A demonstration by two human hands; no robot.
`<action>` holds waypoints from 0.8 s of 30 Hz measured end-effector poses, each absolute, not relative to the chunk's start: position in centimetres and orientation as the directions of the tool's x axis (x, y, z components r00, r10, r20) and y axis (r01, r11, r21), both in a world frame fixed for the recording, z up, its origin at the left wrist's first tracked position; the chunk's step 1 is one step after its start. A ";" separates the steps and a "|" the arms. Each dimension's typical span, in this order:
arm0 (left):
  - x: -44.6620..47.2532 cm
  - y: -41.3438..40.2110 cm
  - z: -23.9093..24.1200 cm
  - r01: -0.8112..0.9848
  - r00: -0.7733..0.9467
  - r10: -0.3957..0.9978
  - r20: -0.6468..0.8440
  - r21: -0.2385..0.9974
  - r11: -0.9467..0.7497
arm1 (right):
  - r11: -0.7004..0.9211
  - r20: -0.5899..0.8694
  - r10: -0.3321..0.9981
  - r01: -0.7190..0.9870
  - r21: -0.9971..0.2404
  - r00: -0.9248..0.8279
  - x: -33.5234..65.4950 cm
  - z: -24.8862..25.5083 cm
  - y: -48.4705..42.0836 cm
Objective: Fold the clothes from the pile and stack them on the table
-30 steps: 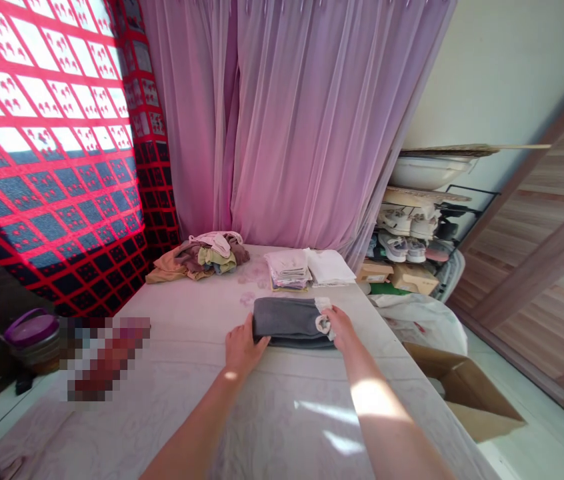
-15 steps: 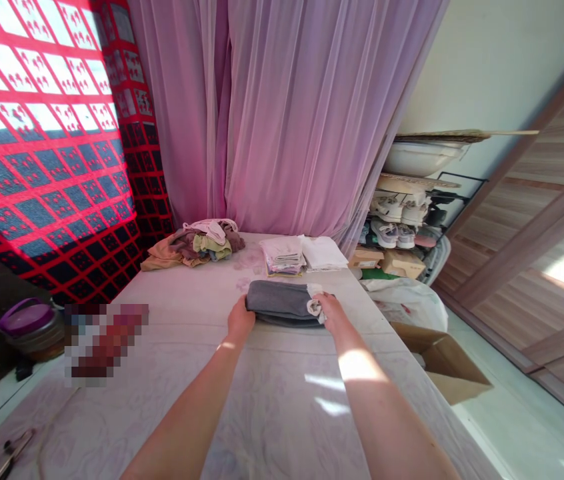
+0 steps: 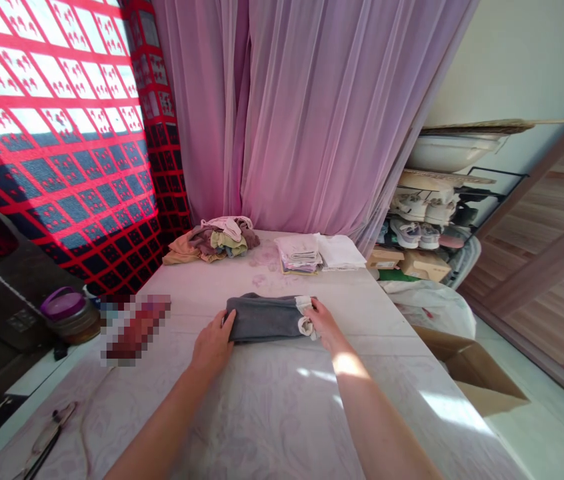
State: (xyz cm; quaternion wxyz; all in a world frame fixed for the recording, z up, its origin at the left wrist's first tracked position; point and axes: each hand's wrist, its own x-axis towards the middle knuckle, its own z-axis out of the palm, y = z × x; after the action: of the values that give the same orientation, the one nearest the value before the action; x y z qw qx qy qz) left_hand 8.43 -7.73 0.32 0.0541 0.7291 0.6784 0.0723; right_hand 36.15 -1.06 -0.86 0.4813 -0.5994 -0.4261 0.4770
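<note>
A folded dark grey garment (image 3: 262, 319), which looks like trousers, lies lengthwise across the pale patterned bed surface (image 3: 272, 393). Its right end carries a white band with a bunched white knot (image 3: 306, 327). My left hand (image 3: 216, 339) grips the left end, fingers over the edge. At the other end, my right hand (image 3: 323, 321) is closed on the white band. Behind it sit a stack of folded light cloths (image 3: 298, 253) and a flat white cloth (image 3: 341, 252). A heap of loose clothes (image 3: 215, 239) rests at the back left.
Eyeglasses (image 3: 52, 430) and a cord (image 3: 85, 427) lie at the near left, below a blurred reddish patch. An open cardboard box (image 3: 477, 370) stands right of the bed, near a shoe rack (image 3: 425, 213). Purple curtains (image 3: 312, 113) hang behind. A purple-lidded bucket (image 3: 69, 313) stands left.
The garment has come lower and nearer and now lies flatter on the bed. My left hand has shifted left and its fingers lie over the end. The view has turned slightly left.
</note>
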 end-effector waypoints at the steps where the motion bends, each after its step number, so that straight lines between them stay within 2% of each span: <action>1: 8.0 -7.5 0.5 0.973 0.103 0.995 0.003 0.205 -0.102 | -0.171 -0.158 0.970 0.060 -0.983 0.182 36.1 -0.7 -1.0; 3: 6.8 -6.8 1.0 0.944 0.170 0.983 -0.070 0.297 -0.143 | -0.158 -0.133 0.970 0.112 -0.981 0.204 36.3 -0.2 -0.9; 5: 5.7 -5.8 1.5 0.904 0.224 0.970 -0.090 0.390 -0.173 | -0.138 -0.078 0.971 0.264 -0.955 0.224 36.6 0.2 -0.6; 8: 5.0 -3.8 2.2 0.876 0.227 0.974 0.009 0.436 -0.208 | -0.122 -0.025 0.980 0.496 -0.860 0.198 36.8 0.5 -0.1; 11: 5.8 -1.7 2.7 0.908 0.235 0.969 0.081 0.337 -0.248 | -0.146 -0.046 0.981 0.555 -0.819 0.190 36.9 0.3 0.3; 14: 7.0 0.2 2.9 0.921 0.294 0.955 0.040 0.257 -0.294 | -0.166 -0.073 0.981 0.597 -0.785 0.178 36.8 0.0 0.3; 20: 7.7 2.1 2.9 0.927 0.338 0.940 -0.053 0.193 -0.323 | -0.157 -0.113 0.988 0.623 -0.766 0.110 36.6 0.2 -0.7; 24: 7.7 2.2 3.1 0.915 0.381 0.920 -0.087 0.176 -0.362 | -0.100 -0.062 0.995 0.615 -0.782 0.083 36.2 0.4 -2.2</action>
State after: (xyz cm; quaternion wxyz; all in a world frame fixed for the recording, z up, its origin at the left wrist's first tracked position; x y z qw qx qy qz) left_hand 7.74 2.17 3.09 0.0979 0.8253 0.5560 0.0130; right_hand 36.18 -2.21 0.38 0.3011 -0.6716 -0.5993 0.3149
